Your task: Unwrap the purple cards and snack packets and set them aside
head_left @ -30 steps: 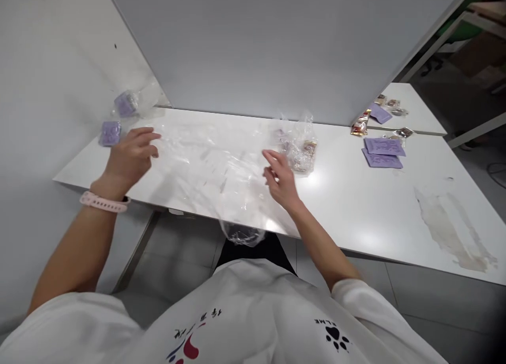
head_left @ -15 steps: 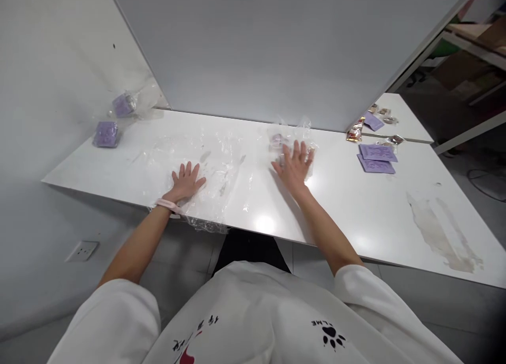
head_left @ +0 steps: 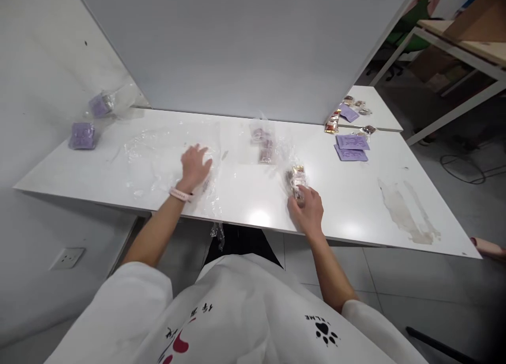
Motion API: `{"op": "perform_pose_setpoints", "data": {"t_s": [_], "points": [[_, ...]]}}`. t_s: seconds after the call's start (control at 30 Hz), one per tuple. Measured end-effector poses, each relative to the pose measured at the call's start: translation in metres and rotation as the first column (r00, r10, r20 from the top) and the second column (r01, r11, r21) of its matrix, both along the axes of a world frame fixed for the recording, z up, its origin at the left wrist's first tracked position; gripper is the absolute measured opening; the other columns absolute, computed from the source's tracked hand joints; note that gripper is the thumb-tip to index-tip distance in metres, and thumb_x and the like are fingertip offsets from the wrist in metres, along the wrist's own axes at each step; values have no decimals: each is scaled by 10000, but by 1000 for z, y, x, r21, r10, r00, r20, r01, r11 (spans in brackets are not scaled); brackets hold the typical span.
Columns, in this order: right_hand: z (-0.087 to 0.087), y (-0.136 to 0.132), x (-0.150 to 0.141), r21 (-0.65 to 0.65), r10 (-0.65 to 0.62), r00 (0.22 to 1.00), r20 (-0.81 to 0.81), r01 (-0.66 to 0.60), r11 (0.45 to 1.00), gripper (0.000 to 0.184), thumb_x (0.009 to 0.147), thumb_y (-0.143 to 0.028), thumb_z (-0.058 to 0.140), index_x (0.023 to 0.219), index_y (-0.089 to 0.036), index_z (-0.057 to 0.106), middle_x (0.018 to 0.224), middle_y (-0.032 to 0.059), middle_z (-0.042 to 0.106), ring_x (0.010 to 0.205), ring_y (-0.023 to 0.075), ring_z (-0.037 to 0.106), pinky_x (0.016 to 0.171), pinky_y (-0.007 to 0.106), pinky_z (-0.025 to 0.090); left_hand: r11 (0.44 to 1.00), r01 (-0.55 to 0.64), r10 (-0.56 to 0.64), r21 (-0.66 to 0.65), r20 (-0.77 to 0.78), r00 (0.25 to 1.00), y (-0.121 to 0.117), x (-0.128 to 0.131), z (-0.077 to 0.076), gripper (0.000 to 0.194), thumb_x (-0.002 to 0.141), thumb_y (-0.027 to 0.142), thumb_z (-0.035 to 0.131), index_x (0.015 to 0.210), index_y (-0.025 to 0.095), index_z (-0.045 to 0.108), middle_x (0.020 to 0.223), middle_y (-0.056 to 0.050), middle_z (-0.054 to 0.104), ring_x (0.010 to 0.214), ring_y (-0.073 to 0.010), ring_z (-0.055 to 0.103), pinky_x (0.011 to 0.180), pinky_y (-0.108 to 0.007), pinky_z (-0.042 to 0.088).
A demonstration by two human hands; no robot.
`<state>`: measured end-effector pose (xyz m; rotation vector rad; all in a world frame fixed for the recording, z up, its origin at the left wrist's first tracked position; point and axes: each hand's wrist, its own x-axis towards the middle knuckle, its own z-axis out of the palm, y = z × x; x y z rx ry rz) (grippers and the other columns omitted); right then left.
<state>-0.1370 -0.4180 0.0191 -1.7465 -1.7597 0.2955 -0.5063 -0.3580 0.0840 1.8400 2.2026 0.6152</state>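
Observation:
My left hand (head_left: 193,168) rests over a clear plastic sheet (head_left: 154,163) on the white table, its fingers apart and slightly bent. Close to the front edge, my right hand (head_left: 308,210) has its thumb and fingers closed on the near end of a bundle of small gold and brown packets (head_left: 298,176). Clear film surrounds this bundle. Between the hands and farther back lies a clear bag (head_left: 243,142) with small purplish packets (head_left: 266,150) in it.
Two flat purple sachets (head_left: 351,147) lie at the right, with a gold-red packet (head_left: 332,121) behind them. Bagged purple packs (head_left: 83,136) sit against the left wall. A tall grey panel (head_left: 245,47) borders the table's back. A brownish stain (head_left: 407,211) marks the right end.
My right hand has gone from lying spread over film-wrapped packets to gripping a bundle nearer the front edge. My left hand has shifted slightly on the sheet. The camera view has turned right.

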Motion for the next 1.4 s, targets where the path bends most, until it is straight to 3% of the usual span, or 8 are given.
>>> {"op": "perform_pose_setpoints", "data": {"t_s": [0.1,0.3,0.63,0.8,0.93,1.07,1.27,1.4], "points": [[2,-37,-3,-69,-117,959,-257,102,992,427,838,-480,612,1180,-244,518,1200,89,605,1069,245,600,906,407,484,970,243,-200,-27,488,850,-46,84,-3,404,937,422,541,1295,237,578,1380,-115,586,1251,-291,560,1039,-506,467],[5,-73,-20,-40,-12,866,-501,-9,999,353,768,-492,715,883,-238,500,1265,96,563,1238,250,538,996,399,460,923,317,125,-219,948,291,-77,196,-33,547,777,505,776,1137,184,519,886,-59,664,674,-160,666,555,-278,553],[-3,-56,31,-164,-346,427,-835,408,898,585,642,-399,774,1123,-235,485,954,-4,558,814,134,576,809,333,516,977,80,177,-196,964,200,-71,178,-35,337,738,397,811,774,158,576,617,16,613,488,-79,557,500,-213,461],[16,-63,59,92,-477,702,-529,605,791,615,762,-359,711,1324,-221,500,1288,112,542,1065,224,550,944,448,471,993,45,100,-106,988,114,-75,177,-37,380,679,421,849,797,148,613,641,28,602,579,-75,556,618,-223,471],[42,-65,40,163,-141,964,-226,180,970,368,936,-457,544,1223,-237,615,1240,99,633,1190,266,534,1006,472,416,992,111,52,-57,998,43,-77,187,-34,401,660,429,865,816,143,632,669,35,585,584,-64,515,593,-216,428],[48,-51,8,-155,237,951,-199,-270,950,405,938,-513,525,1227,-251,635,1131,72,700,977,226,637,817,352,476,974,227,23,-15,999,-36,-82,192,-18,397,668,436,866,785,139,631,677,38,559,584,-56,488,574,-208,403],[29,-34,17,-283,19,922,-388,-139,949,323,900,-480,539,854,-202,697,741,16,681,689,161,589,657,277,418,979,203,-4,15,998,-57,-90,169,4,380,675,397,870,804,158,604,687,43,554,602,-57,513,548,-182,374],[16,-33,49,-298,-205,879,-430,77,952,317,834,-478,593,816,-178,692,719,25,670,673,165,571,655,287,421,994,113,-13,3,996,85,-93,157,-6,360,677,386,854,782,160,594,718,30,567,612,-63,513,546,-188,376]]}}
